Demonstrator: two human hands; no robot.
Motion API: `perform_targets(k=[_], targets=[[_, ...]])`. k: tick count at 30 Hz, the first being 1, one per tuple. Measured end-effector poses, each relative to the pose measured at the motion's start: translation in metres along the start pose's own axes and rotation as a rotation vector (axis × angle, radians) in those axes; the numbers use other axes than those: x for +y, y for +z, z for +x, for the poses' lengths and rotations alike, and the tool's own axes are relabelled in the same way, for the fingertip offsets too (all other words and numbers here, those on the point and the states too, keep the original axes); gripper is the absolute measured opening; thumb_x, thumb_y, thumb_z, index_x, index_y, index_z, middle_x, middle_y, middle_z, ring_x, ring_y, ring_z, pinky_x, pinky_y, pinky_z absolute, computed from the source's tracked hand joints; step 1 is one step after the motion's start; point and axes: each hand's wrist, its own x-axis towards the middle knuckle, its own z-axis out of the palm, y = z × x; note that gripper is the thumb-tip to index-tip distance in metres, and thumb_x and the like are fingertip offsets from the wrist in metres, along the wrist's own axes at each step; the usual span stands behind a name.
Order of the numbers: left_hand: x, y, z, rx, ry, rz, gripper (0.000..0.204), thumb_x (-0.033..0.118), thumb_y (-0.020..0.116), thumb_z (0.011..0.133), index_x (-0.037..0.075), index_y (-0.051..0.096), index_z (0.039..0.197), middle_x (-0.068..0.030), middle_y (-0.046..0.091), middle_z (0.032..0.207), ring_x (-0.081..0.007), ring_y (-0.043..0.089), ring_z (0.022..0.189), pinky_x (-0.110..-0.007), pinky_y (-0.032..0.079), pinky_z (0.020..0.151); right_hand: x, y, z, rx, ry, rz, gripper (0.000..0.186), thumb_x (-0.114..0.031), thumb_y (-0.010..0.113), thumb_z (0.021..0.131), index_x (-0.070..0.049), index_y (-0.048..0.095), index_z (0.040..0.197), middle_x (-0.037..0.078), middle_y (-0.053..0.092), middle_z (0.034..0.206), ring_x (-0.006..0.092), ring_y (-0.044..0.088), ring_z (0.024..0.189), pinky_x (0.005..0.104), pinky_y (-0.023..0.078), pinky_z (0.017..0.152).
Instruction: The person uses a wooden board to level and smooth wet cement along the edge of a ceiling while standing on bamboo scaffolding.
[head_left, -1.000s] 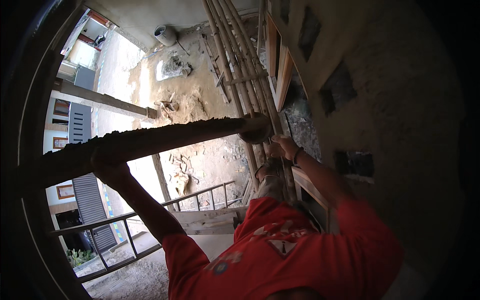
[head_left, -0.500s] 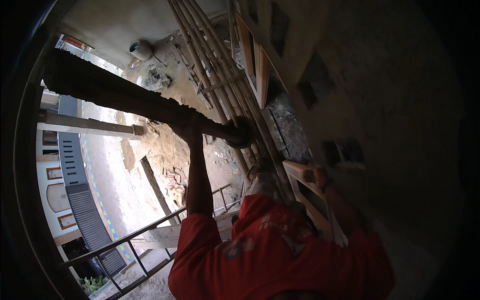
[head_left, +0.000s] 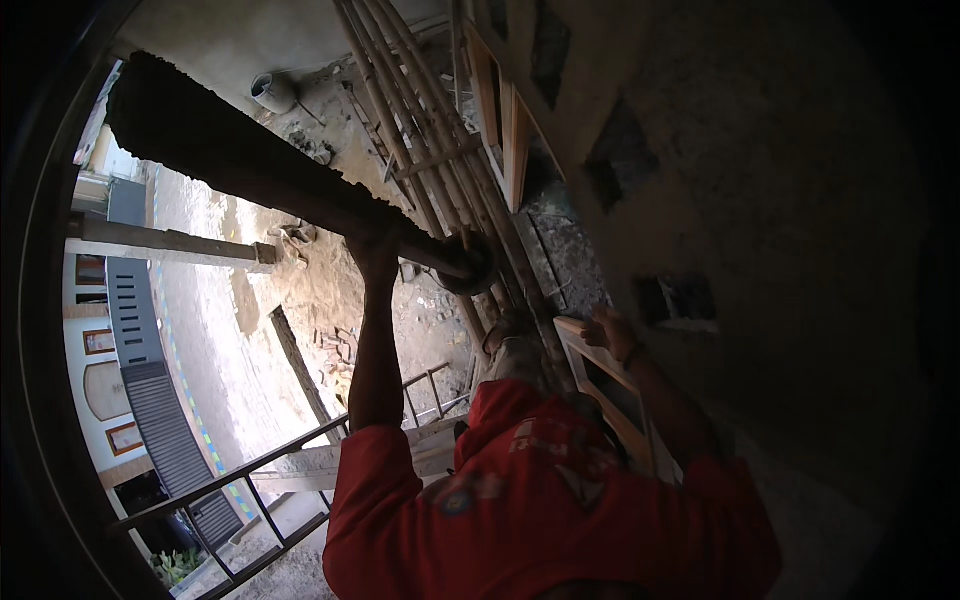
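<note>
My left hand (head_left: 372,255) grips a long dark beam (head_left: 230,150), rough and crusted along its upper edge, which slants down to the right. At its lower end a dark round object (head_left: 466,265) sits against a row of bamboo poles (head_left: 420,150); its details are hard to make out. My right hand (head_left: 608,330) has its fingers apart and slightly bent beside the top of a wooden frame (head_left: 630,425). My booted foot (head_left: 505,330) is on the poles, below my red shirt (head_left: 540,490).
Far below lies dirt ground with rubble (head_left: 335,350) and a grey bucket (head_left: 273,92). A metal railing (head_left: 283,535) runs at lower left, with a concrete beam (head_left: 170,240) above it. A plastered wall with square openings (head_left: 760,200) fills the right side.
My left hand has moved up and right, and the beam's left end has swung upward. My right hand has left the poles, moving right and down toward the wooden frame.
</note>
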Motion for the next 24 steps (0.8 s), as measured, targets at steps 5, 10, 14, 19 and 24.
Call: perform_targets(k=[5,10,14,19,24], targets=[[0.024,0.025,0.001,-0.006,-0.042,-0.108,0.051,-0.008,0.06,0.068,0.002,0.045,0.116,-0.0073,0.057,0.093,-0.0172,0.058,0.082,-0.029,0.049,0.072,-0.006,0.009,-0.006,0.011,-0.008,-0.066,0.026,-0.025,0.051,0.084,-0.007,0.05,0.103,0.01,0.059,0.082,0.0202,0.061,0.067,0.0323,0.052,0.056],[0.007,0.009,-0.002,-0.087,-0.046,-0.087,0.052,-0.008,0.058,0.069,0.002,0.042,0.117,-0.0077,0.056,0.095,-0.0184,0.057,0.085,-0.031,0.05,0.075,-0.006,0.016,-0.011,0.024,-0.037,-0.187,0.032,-0.02,0.053,0.081,-0.004,0.048,0.109,0.009,0.059,0.081,0.0174,0.061,0.066,0.0279,0.051,0.055],[0.005,0.002,-0.005,-0.134,-0.041,-0.113,0.051,-0.006,0.054,0.074,0.002,0.037,0.122,-0.0089,0.054,0.1,-0.0193,0.056,0.091,-0.031,0.049,0.078,-0.042,0.063,-0.017,0.02,-0.349,-0.64,0.042,-0.011,0.053,0.076,0.002,0.045,0.115,0.013,0.06,0.085,0.0232,0.061,0.074,0.0319,0.05,0.064],[0.014,-0.006,-0.007,-0.317,-0.054,-0.063,0.048,-0.002,0.05,0.079,0.003,0.035,0.124,-0.0105,0.05,0.108,-0.0205,0.052,0.099,-0.034,0.046,0.084,-0.149,0.201,-0.052,-0.006,-1.342,-1.055,0.067,-0.003,0.052,0.067,0.001,0.03,0.13,0.024,0.048,0.111,0.0346,0.049,0.1,0.0394,0.04,0.084],[0.02,-0.038,-0.014,-0.381,0.022,0.367,0.047,0.002,0.052,0.082,0.002,0.034,0.125,-0.0113,0.047,0.116,-0.0221,0.047,0.107,-0.034,0.04,0.09,-0.217,0.341,-0.122,-0.088,-1.67,-1.032,0.077,-0.003,0.054,0.066,-0.004,0.021,0.135,0.024,0.035,0.121,0.0408,0.039,0.102,0.0475,0.033,0.089]])
